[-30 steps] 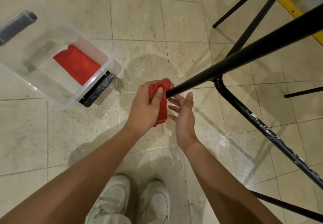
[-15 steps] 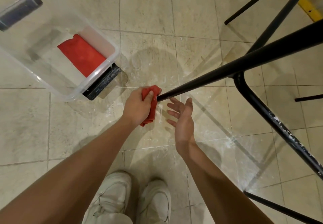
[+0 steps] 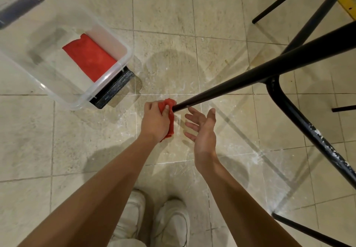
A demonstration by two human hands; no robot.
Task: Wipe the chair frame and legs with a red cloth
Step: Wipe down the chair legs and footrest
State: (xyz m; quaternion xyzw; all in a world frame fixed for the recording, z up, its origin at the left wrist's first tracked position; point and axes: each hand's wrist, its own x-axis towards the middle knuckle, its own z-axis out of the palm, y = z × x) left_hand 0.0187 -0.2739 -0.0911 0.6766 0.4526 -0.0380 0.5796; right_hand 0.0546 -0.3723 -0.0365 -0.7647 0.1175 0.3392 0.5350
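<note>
In the middle of the frame, the right hand (image 3: 202, 131) is open, its fingers (image 3: 192, 114) spread and touching nothing. Just left, the left hand (image 3: 154, 120) squeezes the red cloth (image 3: 170, 115) at the tip of the black chair leg (image 3: 250, 77). Farther off, upper left, another red rag (image 3: 88, 58) lies in a clear box (image 3: 48, 40).

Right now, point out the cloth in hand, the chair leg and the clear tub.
cloth (image 3: 171, 123), head view, on the strip hanging below the thumb.
chair leg (image 3: 250, 77), head view, middle of the black shaft.
tub (image 3: 46, 90), head view, near rim.
</note>
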